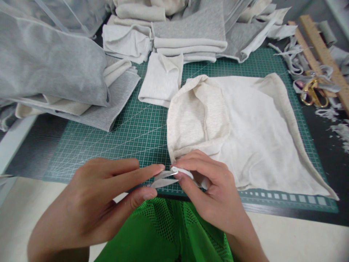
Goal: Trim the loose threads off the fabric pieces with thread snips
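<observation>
My left hand is closed around a pair of thread snips. Their two blades stand slightly apart and point right, the tips at a small rolled white fabric end. Thumb and fingers of my right hand pinch that fabric end, just below the cream fabric piece. This piece lies spread over the green cutting mat, its left part an open, folded-back pocket of cloth. The handles of the snips are mostly hidden in my left palm.
Folded grey fabric is stacked at the left. Behind lie white folded cloths and a pile of grey and cream pieces. Gold-handled scissors, wooden rulers and fabric scraps lie at the right.
</observation>
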Demonstrator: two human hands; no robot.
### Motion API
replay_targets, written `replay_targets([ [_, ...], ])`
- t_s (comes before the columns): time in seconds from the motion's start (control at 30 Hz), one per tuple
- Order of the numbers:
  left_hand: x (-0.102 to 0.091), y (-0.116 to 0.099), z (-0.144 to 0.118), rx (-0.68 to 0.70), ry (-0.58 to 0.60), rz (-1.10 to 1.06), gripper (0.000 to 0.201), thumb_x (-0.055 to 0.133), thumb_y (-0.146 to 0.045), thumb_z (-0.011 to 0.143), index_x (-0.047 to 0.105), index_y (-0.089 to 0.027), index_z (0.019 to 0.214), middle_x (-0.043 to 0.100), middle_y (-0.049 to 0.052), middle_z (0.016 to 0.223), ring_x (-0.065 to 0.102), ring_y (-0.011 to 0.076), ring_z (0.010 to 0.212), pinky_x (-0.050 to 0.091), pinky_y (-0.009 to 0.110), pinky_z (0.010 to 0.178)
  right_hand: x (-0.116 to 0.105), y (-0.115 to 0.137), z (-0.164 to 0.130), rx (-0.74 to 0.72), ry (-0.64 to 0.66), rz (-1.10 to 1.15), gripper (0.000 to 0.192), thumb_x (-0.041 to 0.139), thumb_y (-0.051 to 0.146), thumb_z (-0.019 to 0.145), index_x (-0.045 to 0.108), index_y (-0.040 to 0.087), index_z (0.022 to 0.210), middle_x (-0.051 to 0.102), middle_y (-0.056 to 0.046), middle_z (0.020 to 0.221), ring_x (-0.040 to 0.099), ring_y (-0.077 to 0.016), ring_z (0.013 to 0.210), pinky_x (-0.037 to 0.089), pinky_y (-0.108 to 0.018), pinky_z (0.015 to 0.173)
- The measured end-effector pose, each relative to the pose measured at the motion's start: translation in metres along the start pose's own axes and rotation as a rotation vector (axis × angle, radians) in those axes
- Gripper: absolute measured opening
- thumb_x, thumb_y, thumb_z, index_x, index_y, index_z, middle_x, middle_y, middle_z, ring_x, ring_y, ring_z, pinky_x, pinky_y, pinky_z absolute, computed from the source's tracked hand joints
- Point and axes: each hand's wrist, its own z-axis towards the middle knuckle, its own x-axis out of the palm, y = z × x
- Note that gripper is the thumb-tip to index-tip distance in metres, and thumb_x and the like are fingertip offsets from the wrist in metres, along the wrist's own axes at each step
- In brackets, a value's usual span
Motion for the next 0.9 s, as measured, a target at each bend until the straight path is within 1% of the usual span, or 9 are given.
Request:
replay_targets([
  [0.17,0.0019,0.0013,0.0031,-0.019,0.012,-0.058,0.029,0.05,-0.032,0.103,0.063,-0.032,0.129,0.064,-0.004,0.07,0.057,0.0108,0.05,0.038,0.028,0.045,-0.0007,0.0006,0.0002,-0.005,-0.004,0.0,0.02,0.062,0.004,0.089,0.073,0.021,0.093,0.075,-0.003,0.088,0.068,-0.0161,0.083,0.058,-0.032,0.078],
  [0.3,0.0034,0.0036,0.0044,-0.034,0.003,-0.114,0.027,0.048,-0.032,0.104,0.064,-0.033,0.126,0.062,-0.005,0.066,0.057,0.0107,0.05,0.038,0.027,0.046,-0.0004,0.0009,0.0005,-0.005,-0.008,0.001,0.021,0.062,0.004,0.088,0.073,0.022,0.094,0.075,-0.003,0.088,0.068,-0.0165,0.082,0.058,-0.032,0.077],
  [0.4,0.0026,0.005,0.0039,-0.042,0.003,-0.137,0.028,0.048,-0.032,0.104,0.063,-0.034,0.127,0.064,-0.004,0.068,0.059,0.0111,0.052,0.04,0.027,0.045,0.0002,0.0007,0.0006,0.001,-0.014,-0.002,0.022,0.063,0.005,0.088,0.074,0.022,0.095,0.076,-0.003,0.089,0.069,-0.0173,0.082,0.059,-0.033,0.077],
  [0.53,-0.0002,0.0049,0.0013,-0.046,-0.017,-0.177,0.033,0.051,-0.03,0.102,0.062,-0.036,0.132,0.071,-0.002,0.078,0.062,0.0111,0.055,0.045,0.025,0.046,0.0004,0.0007,0.0003,0.002,-0.018,-0.003,0.021,0.063,0.005,0.088,0.074,0.022,0.095,0.076,-0.004,0.089,0.069,-0.0177,0.082,0.059,-0.034,0.078],
  [0.7,-0.0026,0.0018,-0.0027,-0.084,-0.04,-0.099,0.032,0.051,-0.035,0.102,0.064,-0.037,0.131,0.074,-0.002,0.087,0.067,0.0116,0.062,0.049,0.024,0.05,0.0004,0.0014,0.0002,0.008,-0.014,-0.004,0.02,0.063,0.005,0.089,0.074,0.021,0.095,0.075,-0.004,0.088,0.068,-0.0174,0.083,0.058,-0.033,0.077],
  [0.8,-0.0023,-0.0002,-0.0026,-0.069,-0.027,-0.045,0.032,0.051,-0.035,0.102,0.062,-0.037,0.132,0.072,-0.004,0.082,0.066,0.0107,0.059,0.047,0.024,0.05,0.0,0.0013,0.0006,0.008,-0.011,-0.004,0.02,0.063,0.004,0.089,0.073,0.021,0.095,0.075,-0.004,0.088,0.068,-0.0166,0.083,0.058,-0.032,0.078],
  [0.9,-0.002,-0.0016,-0.0012,-0.039,-0.025,-0.014,0.031,0.052,-0.033,0.102,0.062,-0.034,0.131,0.069,-0.004,0.076,0.063,0.0101,0.055,0.044,0.025,0.048,-0.0002,0.0011,0.0007,0.005,-0.01,0.002,0.02,0.063,0.004,0.088,0.073,0.021,0.094,0.075,-0.003,0.089,0.068,-0.0163,0.083,0.057,-0.032,0.078],
])
